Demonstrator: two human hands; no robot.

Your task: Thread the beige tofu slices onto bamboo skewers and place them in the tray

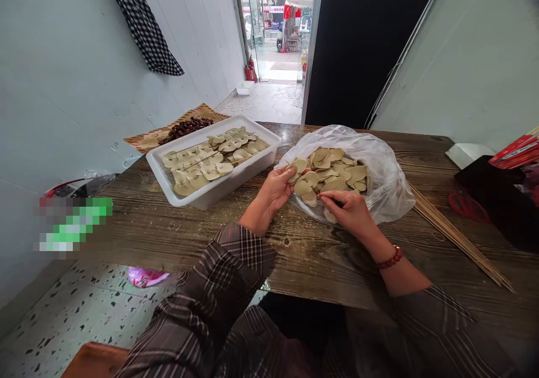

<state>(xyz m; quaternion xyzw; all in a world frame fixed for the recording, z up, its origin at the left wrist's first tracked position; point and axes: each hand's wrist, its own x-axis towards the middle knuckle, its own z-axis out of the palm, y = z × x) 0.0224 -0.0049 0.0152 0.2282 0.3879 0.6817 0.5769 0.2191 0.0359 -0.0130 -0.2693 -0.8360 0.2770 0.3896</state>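
Flat tan pieces [306, 183] with rounded, lobed edges lie right at the grip of the left hand [273, 194], and reach from its fingertips towards the right hand [350, 214]. The left grip is closed in a pinch, thumb against fingers, on the upper of these pieces. As far as can be made out, they overlap in a short row whose long axis slopes from the left fingertips down towards the person and a little to the right. The right grip is also pinched nearly shut, just beside the lower end of that row; something thin and dark seems to show at its fingertips, but what it is, or whether it runs into the pieces, I cannot tell. Both hands are near the row, and the left is the one plainly touching it.

Just beyond both grips, more loose pieces [331, 164] sit heaped in a clear plastic bag [391, 190], open at the top. To the left of the left grip stands a white tray [210, 194] with rows of similar pieces on thin sticks. To the right of the right grip, a bundle of thin wooden sticks [463, 240] lies on the dark wooden surface [295, 260], its far ends hidden at the bag. The left palm faces partly away, and the bottom of the heap is out of sight.
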